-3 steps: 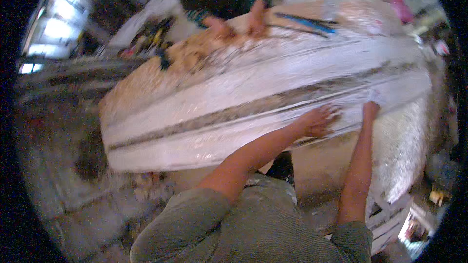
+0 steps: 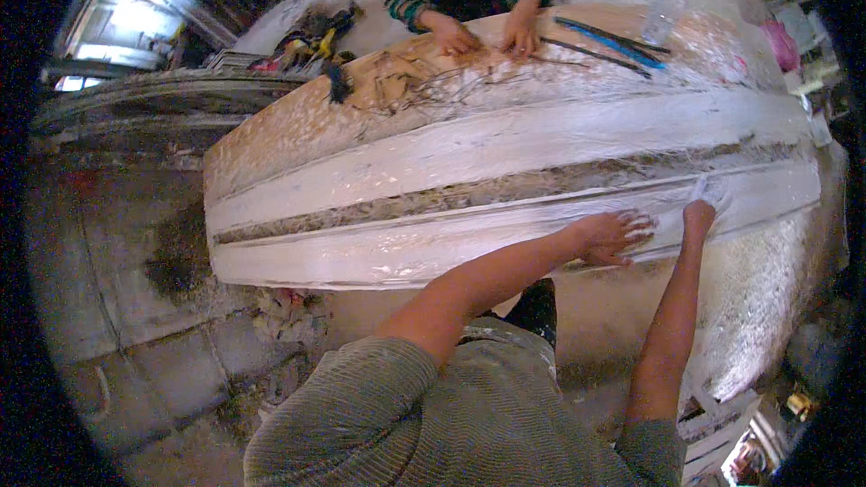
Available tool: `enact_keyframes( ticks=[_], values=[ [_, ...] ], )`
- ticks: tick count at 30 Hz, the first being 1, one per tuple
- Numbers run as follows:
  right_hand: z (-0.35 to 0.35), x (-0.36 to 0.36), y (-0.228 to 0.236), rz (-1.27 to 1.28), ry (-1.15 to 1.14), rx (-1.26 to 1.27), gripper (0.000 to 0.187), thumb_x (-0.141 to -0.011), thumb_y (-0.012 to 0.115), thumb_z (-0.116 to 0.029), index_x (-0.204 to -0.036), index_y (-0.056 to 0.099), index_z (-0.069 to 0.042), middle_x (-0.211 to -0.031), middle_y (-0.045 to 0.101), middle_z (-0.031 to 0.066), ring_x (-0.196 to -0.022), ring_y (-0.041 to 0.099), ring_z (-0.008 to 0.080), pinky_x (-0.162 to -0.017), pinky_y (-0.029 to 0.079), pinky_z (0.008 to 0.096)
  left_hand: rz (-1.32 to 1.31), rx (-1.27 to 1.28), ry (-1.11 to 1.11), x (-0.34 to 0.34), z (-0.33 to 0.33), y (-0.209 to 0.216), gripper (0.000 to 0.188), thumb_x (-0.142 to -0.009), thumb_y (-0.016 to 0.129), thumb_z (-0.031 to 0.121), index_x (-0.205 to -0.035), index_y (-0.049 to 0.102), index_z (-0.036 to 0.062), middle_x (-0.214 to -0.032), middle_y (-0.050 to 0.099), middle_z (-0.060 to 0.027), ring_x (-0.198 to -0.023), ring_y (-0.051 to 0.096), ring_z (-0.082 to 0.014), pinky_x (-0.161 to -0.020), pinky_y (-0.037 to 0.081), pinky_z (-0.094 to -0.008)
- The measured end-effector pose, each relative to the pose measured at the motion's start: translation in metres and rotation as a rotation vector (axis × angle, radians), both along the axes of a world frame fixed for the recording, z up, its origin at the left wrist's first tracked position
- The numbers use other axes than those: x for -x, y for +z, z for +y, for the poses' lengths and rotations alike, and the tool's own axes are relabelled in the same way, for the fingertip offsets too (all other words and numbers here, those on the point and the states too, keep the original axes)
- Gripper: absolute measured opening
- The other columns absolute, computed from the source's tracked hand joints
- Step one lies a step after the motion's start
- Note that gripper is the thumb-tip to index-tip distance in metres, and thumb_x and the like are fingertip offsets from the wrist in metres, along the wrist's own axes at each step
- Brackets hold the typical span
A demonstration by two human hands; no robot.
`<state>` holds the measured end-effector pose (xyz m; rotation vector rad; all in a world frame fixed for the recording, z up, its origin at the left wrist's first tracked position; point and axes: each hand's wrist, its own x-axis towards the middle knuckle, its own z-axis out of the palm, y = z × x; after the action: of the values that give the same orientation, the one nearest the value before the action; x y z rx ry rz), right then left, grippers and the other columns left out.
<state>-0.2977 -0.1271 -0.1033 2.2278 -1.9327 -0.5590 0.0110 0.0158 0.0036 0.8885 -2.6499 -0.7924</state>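
Observation:
Two long white sheet-like strips, wet-looking and streaked, lie across a work table with a rough brown gap between them. On the nearer strip point(image 2: 451, 252), my left hand point(image 2: 618, 236) rests palm down with its fingers spread. Further right, my right hand point(image 2: 699, 216) is closed against the same strip. A pale, whitish patch point(image 2: 708, 189) shows just beyond its fingers; whether it is a held thing or part of the strip is unclear. The farther strip point(image 2: 505, 140) runs alongside, with neither of my hands on it.
Across the table, a person's two hands point(image 2: 487, 36) work at brown, fibrous scraps point(image 2: 397, 81). Black and blue bars point(image 2: 613, 43) lie near a clear bottle point(image 2: 663, 18) with a blue cap. Tools point(image 2: 311, 45) sit at the far left. The table's pale right side point(image 2: 749, 307) curves toward me.
The whole view has shifted and turned slightly, and its blur has cleared. My hands stay at about the same place on the nearer strip.

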Motion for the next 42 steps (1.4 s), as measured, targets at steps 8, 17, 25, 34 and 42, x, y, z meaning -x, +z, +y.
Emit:
enact_keyframes(
  ticks=[8,17,25,34,42],
  values=[
    [0.122,-0.175,0.025,-0.060,0.102,-0.010,0.018,-0.083,0.067,-0.027,-0.080,0.079,-0.014,-0.078,0.075,0.0095,-0.074,0.073,0.0276,-0.063,0.056,0.0453,0.056,-0.200,-0.069,-0.191,0.120,0.022,0.074,-0.103,0.049,0.054,-0.160,0.031,0.0091,-0.169,0.023,-0.0160,-0.154,0.026,-0.0404,-0.124,0.029,-0.0504],
    [0.303,-0.396,-0.061,-0.320,0.399,-0.189,0.026,-0.083,0.060,-0.024,-0.077,0.079,-0.008,-0.078,0.075,0.0157,-0.071,0.071,0.0341,-0.068,0.052,0.0504,-0.119,-0.215,0.071,-0.437,0.300,0.037,0.073,-0.105,0.049,0.053,-0.162,0.028,0.0116,-0.168,0.024,-0.0154,-0.155,0.023,-0.0394,-0.125,0.027,-0.0519],
    [0.456,-0.587,0.048,-0.421,0.815,-0.624,0.030,-0.085,0.064,-0.033,-0.096,0.080,-0.010,-0.100,0.073,0.0190,-0.098,0.067,0.0369,-0.087,0.051,0.0523,-0.396,-0.174,0.331,-0.540,0.353,0.057,0.077,-0.094,0.067,0.047,-0.158,0.037,0.0136,-0.162,0.034,-0.0244,-0.146,0.038,-0.0438,-0.119,0.035,-0.0542],
    [0.351,-0.535,0.108,-0.870,-0.136,0.329,0.076,-0.100,0.051,-0.046,-0.163,0.027,-0.012,-0.162,0.015,0.0411,-0.155,0.011,0.0503,-0.125,0.006,0.0636,-0.309,-0.132,0.102,-0.464,0.270,0.053,0.077,-0.100,0.057,0.050,-0.162,0.028,0.0142,-0.170,0.017,-0.0196,-0.153,0.025,-0.0434,-0.121,0.032,-0.0529],
    [0.155,-0.296,0.070,-0.465,-0.108,0.104,0.062,-0.102,0.044,-0.037,-0.162,0.035,-0.024,-0.159,0.035,0.0328,-0.152,0.025,0.0489,-0.122,0.011,0.0696,-0.179,-0.179,0.071,-0.312,0.159,0.055,0.079,-0.098,0.062,0.044,-0.160,0.029,0.0085,-0.168,0.019,-0.0239,-0.154,0.023,-0.0445,-0.125,0.025,-0.0518]
  ],
)
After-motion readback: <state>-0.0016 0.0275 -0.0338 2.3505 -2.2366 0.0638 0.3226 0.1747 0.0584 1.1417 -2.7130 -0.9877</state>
